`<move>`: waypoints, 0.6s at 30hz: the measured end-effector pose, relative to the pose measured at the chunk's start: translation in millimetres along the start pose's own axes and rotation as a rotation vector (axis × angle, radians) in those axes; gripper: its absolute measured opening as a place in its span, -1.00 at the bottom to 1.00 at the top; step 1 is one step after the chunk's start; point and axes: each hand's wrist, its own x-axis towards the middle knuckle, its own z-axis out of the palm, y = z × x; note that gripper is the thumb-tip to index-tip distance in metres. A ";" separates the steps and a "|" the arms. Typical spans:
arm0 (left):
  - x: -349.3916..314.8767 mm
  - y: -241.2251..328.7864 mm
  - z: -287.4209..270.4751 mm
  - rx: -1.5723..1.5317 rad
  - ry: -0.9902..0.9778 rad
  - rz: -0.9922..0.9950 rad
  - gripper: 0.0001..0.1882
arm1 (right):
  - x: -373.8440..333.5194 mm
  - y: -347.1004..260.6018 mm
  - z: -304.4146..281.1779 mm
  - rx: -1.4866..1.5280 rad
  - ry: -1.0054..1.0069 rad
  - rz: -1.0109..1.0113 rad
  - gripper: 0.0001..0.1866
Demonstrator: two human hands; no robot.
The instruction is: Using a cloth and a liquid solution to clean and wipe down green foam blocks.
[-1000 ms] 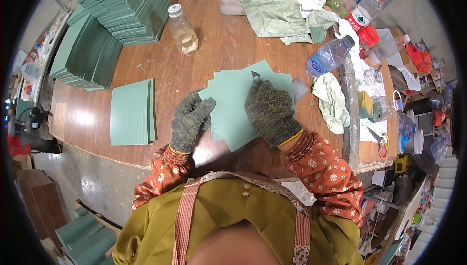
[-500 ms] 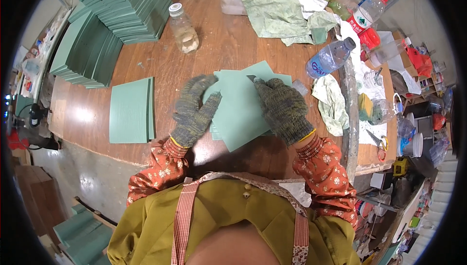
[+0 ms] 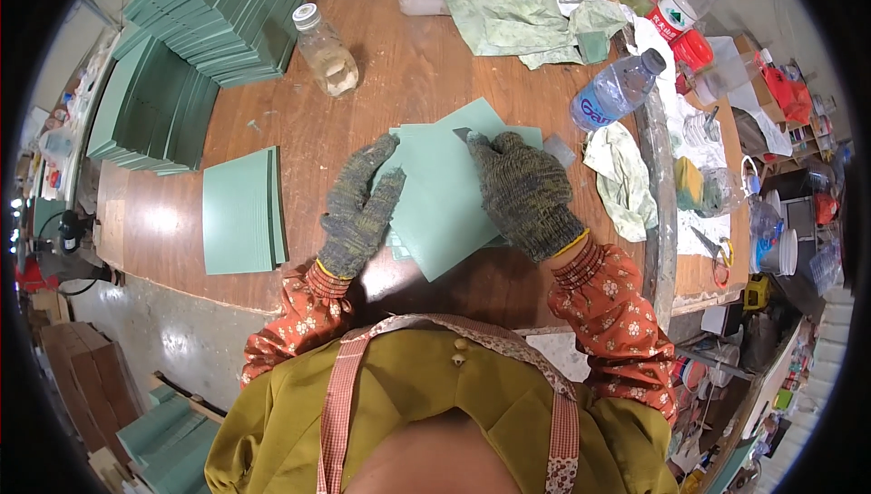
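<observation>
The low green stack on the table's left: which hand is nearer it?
Left. The left hand is just right of the low green stack, not touching it; the right hand is farther right.

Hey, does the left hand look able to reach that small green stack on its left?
Probably yes: the small green stack lies on the same tabletop as the sheets by the left hand, with nothing visible standing in between.

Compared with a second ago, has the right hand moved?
Yes, to the right: the right hand now sits closer to the crumpled cloth lying beside it on the table.
</observation>
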 end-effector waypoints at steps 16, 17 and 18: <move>-37.7 22.0 8.0 0.542 0.106 0.122 -0.57 | -14.0 -36.4 0.4 -0.146 -0.026 0.069 -0.62; -38.4 19.3 7.7 0.542 0.106 0.122 -0.57 | -12.7 -39.9 -2.0 -0.130 -0.031 0.095 -0.60; -38.9 14.4 6.5 0.520 0.121 0.152 -0.57 | -11.6 -42.5 -2.8 -0.112 -0.036 0.120 -0.58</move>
